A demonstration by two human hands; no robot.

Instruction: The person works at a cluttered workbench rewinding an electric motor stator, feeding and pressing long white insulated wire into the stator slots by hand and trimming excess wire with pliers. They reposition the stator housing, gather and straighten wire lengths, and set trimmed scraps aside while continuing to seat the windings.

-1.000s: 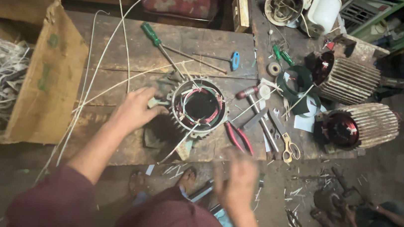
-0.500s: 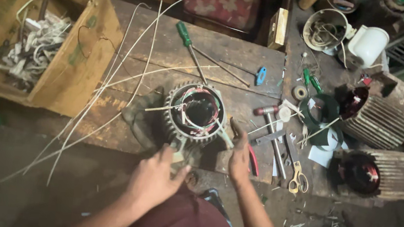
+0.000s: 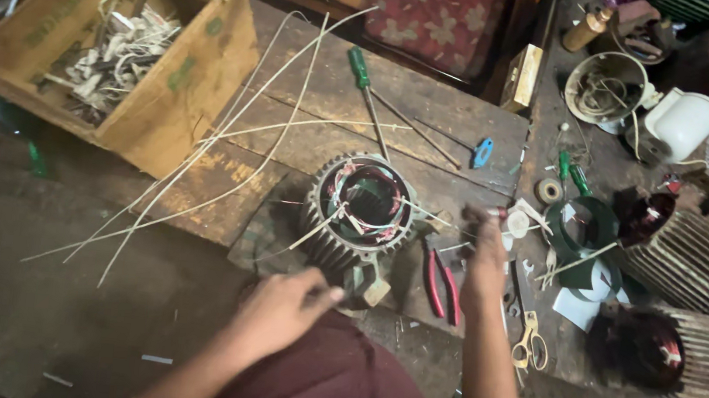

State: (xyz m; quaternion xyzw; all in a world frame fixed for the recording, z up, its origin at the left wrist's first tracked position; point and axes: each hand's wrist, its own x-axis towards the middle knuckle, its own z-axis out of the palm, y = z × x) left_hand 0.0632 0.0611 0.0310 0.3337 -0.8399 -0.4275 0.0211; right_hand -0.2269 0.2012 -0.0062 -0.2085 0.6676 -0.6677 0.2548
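A finned grey motor stator (image 3: 360, 215) with red copper windings and white insulation strips sticking out lies on a worn wooden board (image 3: 312, 98). My left hand (image 3: 281, 310) hovers just below the stator's foot. Its fingers are curled together and nothing shows in them. To the right of the stator, my right hand (image 3: 485, 258) is blurred, with its fingertips at a small red-tipped tool beside the housing. Whether it grips the tool is unclear. Red-handled pliers (image 3: 442, 283) lie between the stator and my right hand.
A cardboard box (image 3: 183, 76) of white scraps stands at the left. Long thin white strips (image 3: 229, 138) cross the board. A green-handled screwdriver (image 3: 359, 68), a blue-handled tool (image 3: 482, 151), yellow scissors (image 3: 529, 345) and two more finned stators (image 3: 700, 253) (image 3: 698, 358) are around.
My right hand has left the stator's lower right edge and moved up and right to the tools. My left hand has drawn back from the stator's base. The view has shifted.
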